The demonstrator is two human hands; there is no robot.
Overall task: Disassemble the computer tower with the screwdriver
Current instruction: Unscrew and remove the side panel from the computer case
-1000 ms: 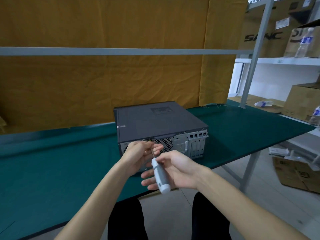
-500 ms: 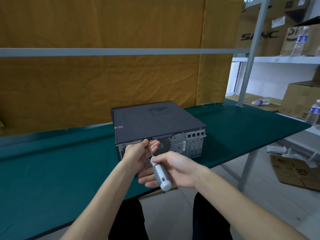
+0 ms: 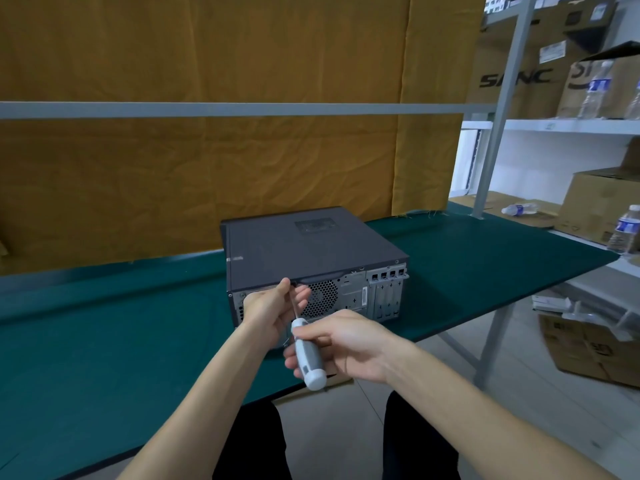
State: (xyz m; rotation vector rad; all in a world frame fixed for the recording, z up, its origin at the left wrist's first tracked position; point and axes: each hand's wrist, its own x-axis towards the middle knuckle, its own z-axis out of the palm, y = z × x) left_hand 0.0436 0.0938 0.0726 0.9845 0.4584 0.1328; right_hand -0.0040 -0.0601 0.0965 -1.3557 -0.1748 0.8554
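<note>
The computer tower [image 3: 311, 251] lies on its side on the green surface [image 3: 104, 323], a dark grey case with its silver rear panel, round fan grille and slot covers facing the person. At that rear panel the left hand [image 3: 273, 306] pinches the thin shaft of the screwdriver [image 3: 306, 355], while the right hand [image 3: 346, 344] wraps its fingers round the grey-and-white handle. Behind the tower hangs an ochre cloth [image 3: 207, 161]. Right of the tower stand shelves [image 3: 571, 126] with cardboard boxes [image 3: 512, 74] and water bottles [image 3: 625, 230].
</note>
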